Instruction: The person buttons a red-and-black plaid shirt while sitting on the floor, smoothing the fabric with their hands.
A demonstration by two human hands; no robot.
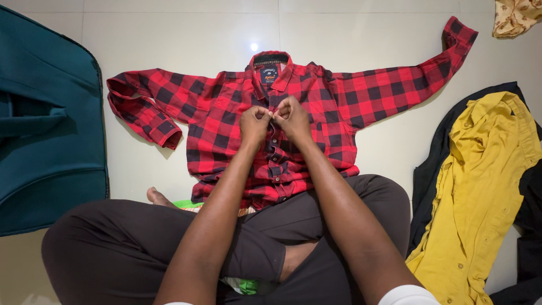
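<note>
The red and black checked shirt (226,121) lies front-up on the pale tiled floor (169,34), collar away from the person, both sleeves spread wide so the front placket runs straight toward the lap. The left hand (255,123) and the right hand (292,117) meet knuckle to knuckle on that placket a little below the collar, each with fingers curled tight and pinching the cloth edges together, apparently at a button, though the fingertips hide the button itself. Held this way, one hand can steady one edge while the other works against it. Lower down the placket looks closed, with small buttons showing in a row. The person sits cross-legged in dark trousers (113,243), the shirt hem touching the knees. To the left lies a teal soft suitcase (45,130); to the right a mustard yellow shirt (480,186) rests on a black garment (429,181), well apart from the hands. A patterned cloth (516,16) shows at the top right corner.
</note>
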